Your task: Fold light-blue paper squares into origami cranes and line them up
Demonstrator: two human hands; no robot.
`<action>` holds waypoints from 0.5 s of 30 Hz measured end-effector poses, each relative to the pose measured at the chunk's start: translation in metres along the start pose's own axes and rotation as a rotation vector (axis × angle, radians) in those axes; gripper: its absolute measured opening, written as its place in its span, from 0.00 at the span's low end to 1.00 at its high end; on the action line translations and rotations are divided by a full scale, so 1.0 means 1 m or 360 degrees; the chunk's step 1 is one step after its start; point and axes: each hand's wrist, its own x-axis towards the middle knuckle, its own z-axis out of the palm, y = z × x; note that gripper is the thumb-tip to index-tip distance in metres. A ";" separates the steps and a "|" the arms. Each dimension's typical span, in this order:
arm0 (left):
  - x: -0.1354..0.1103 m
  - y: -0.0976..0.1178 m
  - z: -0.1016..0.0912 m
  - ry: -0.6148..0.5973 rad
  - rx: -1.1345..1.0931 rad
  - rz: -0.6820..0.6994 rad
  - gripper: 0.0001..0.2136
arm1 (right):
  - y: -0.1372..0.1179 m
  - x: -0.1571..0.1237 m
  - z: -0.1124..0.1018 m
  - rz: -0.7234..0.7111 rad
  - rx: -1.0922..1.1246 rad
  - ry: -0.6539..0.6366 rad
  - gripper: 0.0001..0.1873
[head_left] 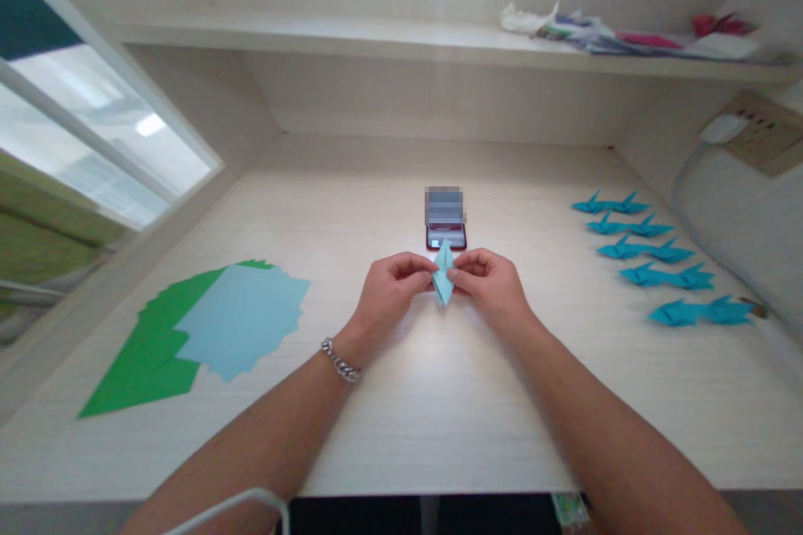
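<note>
Over the pale wood-grain bench [401, 418], our left hand [392, 288] and right hand [493, 286] pinch a folded light-blue paper diamond [442, 277] between them. We judge folding underway; the next move likely calls for aligned creasing.

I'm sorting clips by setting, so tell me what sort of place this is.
Probably a desk nook in a home or dormitory: a pale desktop under a built-in shelf, with a power socket at the right.

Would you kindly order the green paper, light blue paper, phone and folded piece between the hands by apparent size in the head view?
1. Green paper and light blue paper: overlapping, too alike to rank
2. Phone
3. Folded piece
</note>
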 end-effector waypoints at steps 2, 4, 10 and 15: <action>0.000 -0.002 0.000 -0.0012 -0.0088 -0.0021 0.08 | 0.001 0.000 0.000 -0.0080 -0.0075 -0.0021 0.13; 0.000 -0.004 0.000 -0.0005 -0.0089 -0.0043 0.11 | 0.002 -0.001 0.001 -0.0139 -0.0120 -0.0026 0.13; -0.001 -0.001 0.001 0.0075 -0.0004 -0.0032 0.17 | 0.004 -0.004 0.006 -0.0065 -0.0087 0.0019 0.18; 0.000 -0.002 0.001 0.0056 -0.0055 -0.0075 0.19 | 0.003 -0.004 0.007 -0.0098 -0.0054 0.0014 0.19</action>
